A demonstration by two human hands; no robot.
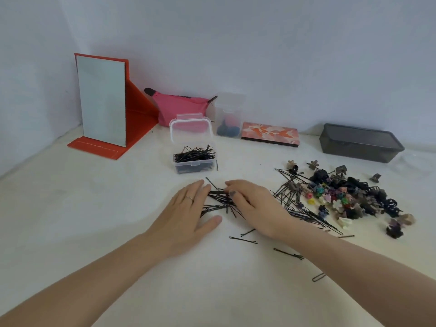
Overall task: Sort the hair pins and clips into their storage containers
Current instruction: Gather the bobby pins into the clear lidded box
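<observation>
Reaching out over a white cloth-covered table, we have both bare forearms stretched from the near edge toward the middle. Nearest us, a few stray hair pins lie scattered on the cloth between and beside our arms. Our left hand lies flat, fingers straight and spread, a ring on one finger, its fingertips touching a small heap of black pins. Our right hand rests on the same heap from the right, fingers bent over the pins; whether it actually pinches any we cannot tell. To the right of that hand sprawls a larger mixed pile of pins and small clips, dark and pastel coloured, spread across the cloth. Farther off, just beyond our hands, a clear pin box stands with its lid up, already heaped with black pins. Behind it along the far edge, from left to right, sit an orange folding mirror, a pink pouch, a tall clear container, a flat patterned box and a closed dark grey box. A plain pale wall closes the scene behind everything.
</observation>
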